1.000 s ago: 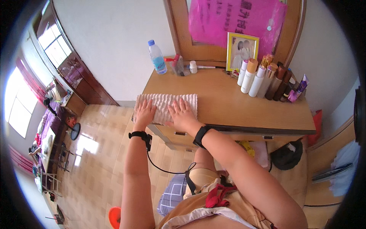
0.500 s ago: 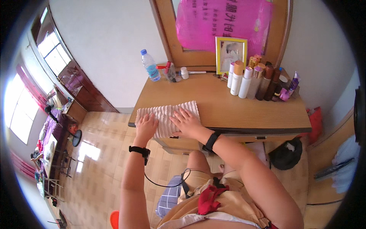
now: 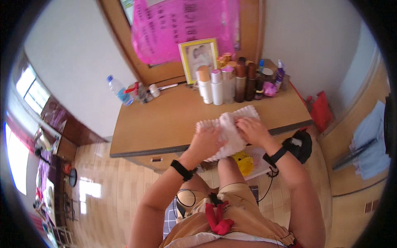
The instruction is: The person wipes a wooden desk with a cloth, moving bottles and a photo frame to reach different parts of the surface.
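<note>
A pale pink ribbed cloth lies at the front edge of the wooden dressing table, bunched into a raised fold in its middle and partly hanging over the edge. My left hand grips its left part, with the thumb toward the fold; some of those fingers are blurred. On the right part, my right hand has its fingers bent round the fabric. Both wrists wear black bands.
Behind the cloth, several cosmetic bottles crowd beside a yellow photo frame. A water bottle and a small white jar stand at the table's back left. A yellow item shows below the table.
The cloth has moved right along the table edge with both hands. Spread flat under open hands before, it is now bunched between them. The view has shifted too.
</note>
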The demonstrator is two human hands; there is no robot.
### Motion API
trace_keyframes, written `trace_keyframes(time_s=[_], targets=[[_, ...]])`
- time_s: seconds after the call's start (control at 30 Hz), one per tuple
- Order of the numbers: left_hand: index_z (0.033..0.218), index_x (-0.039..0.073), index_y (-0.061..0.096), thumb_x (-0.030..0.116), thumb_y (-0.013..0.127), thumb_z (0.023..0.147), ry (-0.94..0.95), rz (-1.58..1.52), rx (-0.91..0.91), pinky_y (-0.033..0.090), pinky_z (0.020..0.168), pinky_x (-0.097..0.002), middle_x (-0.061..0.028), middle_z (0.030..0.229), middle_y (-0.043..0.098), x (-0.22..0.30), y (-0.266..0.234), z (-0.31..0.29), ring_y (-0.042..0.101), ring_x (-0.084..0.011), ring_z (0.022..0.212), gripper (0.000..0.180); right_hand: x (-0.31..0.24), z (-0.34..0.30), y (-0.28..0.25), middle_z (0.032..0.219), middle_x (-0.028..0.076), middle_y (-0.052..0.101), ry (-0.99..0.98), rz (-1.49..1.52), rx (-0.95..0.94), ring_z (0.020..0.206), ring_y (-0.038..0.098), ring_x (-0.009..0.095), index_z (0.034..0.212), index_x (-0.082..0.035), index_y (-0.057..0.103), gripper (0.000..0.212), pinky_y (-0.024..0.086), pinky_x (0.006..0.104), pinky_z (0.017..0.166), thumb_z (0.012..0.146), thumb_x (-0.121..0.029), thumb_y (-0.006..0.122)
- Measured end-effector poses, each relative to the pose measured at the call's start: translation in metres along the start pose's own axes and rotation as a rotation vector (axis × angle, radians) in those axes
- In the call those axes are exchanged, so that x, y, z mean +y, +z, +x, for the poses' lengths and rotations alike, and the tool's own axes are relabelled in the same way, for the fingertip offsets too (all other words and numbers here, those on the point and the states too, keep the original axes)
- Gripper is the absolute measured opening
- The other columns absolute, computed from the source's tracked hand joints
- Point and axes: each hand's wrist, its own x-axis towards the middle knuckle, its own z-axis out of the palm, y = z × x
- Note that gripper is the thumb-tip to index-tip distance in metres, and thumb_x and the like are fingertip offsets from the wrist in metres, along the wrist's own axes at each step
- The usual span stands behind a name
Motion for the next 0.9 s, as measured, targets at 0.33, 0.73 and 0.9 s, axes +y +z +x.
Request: trace_keyframes(time_s=[0.33, 0.73, 0.9], targets=[[0.127, 0.003, 0.043, 0.026, 0.06, 0.079, 0.326, 0.194, -0.061, 0.044, 0.088, -0.0434, -0.0195, 0.123, 0.045, 0.118, 0.073, 0.14, 0.045, -0.0361, 0.11, 0.055, 0.169, -0.137, -0.063, 0.108, 0.01, 0.059, 0.451, -0.166, 0.464, 0.105, 0.053, 0.03, 0.099, -0.008, 0.055, 0.018, 0.039, 0.0398, 0.09, 0.083, -0.005, 0.051], [0.117, 0.003, 0.047, 0.021, 0.058, 0.077, 0.327, 0.005, -0.054, 0.035, 0.096, -0.0403, -0.0162, 0.109, 0.053, 0.092, 0.056, 0.122, 0.047, -0.0332, 0.108, 0.046, 0.126, -0.135, -0.06, 0.118, 0.004, 0.054, 0.49, -0.265, 0.253, 0.116, 0.044, 0.026, 0.118, -0.013, 0.053, 0.055, 0.028, 0.0446, 0.099, 0.075, -0.046, 0.063], [0.115, 0.005, 0.05, 0.019, 0.056, 0.077, 0.197, -0.001, 0.014, 0.04, 0.092, -0.0398, -0.0142, 0.105, 0.055, 0.037, 0.033, 0.052, 0.05, -0.0313, 0.105, 0.042, 0.034, -0.078, -0.055, 0.114, 0.005, 0.053, 0.39, -0.254, 0.028, 0.112, 0.044, 0.027, 0.118, -0.018, 0.057, 0.059, 0.029, 0.0442, 0.098, 0.069, -0.048, 0.068]])
